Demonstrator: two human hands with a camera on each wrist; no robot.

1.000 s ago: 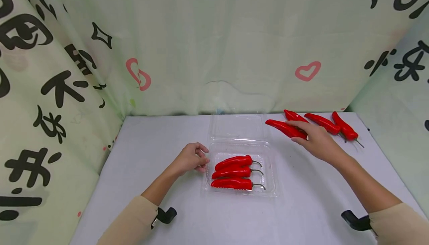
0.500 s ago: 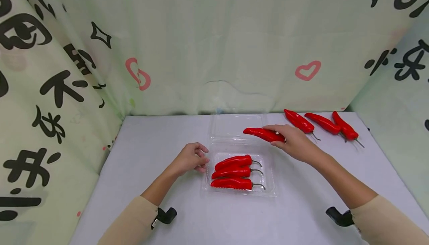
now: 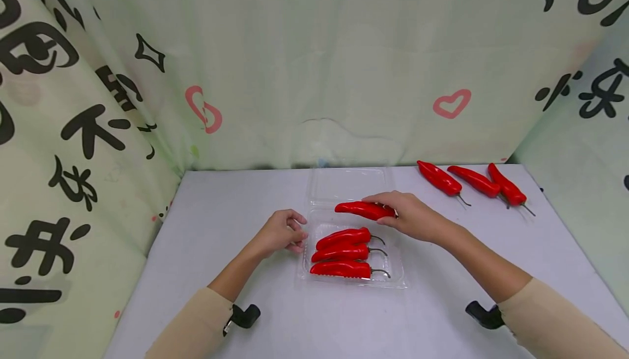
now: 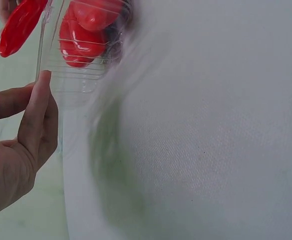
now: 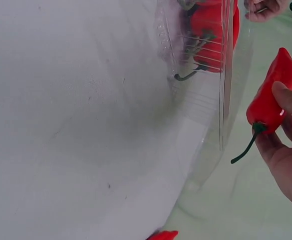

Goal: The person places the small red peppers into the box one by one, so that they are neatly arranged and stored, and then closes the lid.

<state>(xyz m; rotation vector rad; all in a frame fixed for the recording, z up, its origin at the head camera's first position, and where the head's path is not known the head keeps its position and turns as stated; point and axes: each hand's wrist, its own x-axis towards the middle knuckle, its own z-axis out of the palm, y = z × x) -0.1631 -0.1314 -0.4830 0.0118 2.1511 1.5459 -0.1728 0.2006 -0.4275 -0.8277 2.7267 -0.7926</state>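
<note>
My right hand [image 3: 413,217] grips a red chili pepper [image 3: 361,209] by its stem half, above the back part of a clear plastic clamshell box [image 3: 395,280]. In the right wrist view the held pepper [image 5: 270,95] has a dark green stem pointing down, and thumb and fingers lie on either side of it. Three red peppers [image 3: 341,252] lie side by side in the box, stems to the right. At the box's left rim, my left hand [image 3: 282,233] pinches the edge; the left wrist view shows thumb and finger of this hand [image 4: 26,120] meeting there.
Three more red peppers lie at the table's back right: one pepper [image 3: 439,179] apart, another pepper [image 3: 474,180] touching the rightmost pepper [image 3: 508,187]. The raised clear lid [image 3: 349,184] stands behind the box. A printed curtain [image 3: 314,75] hangs along the table's back edge.
My right hand has carried its pepper leftward and nearer, from beside the loose peppers to over the box. My left hand has stayed at the rim.
</note>
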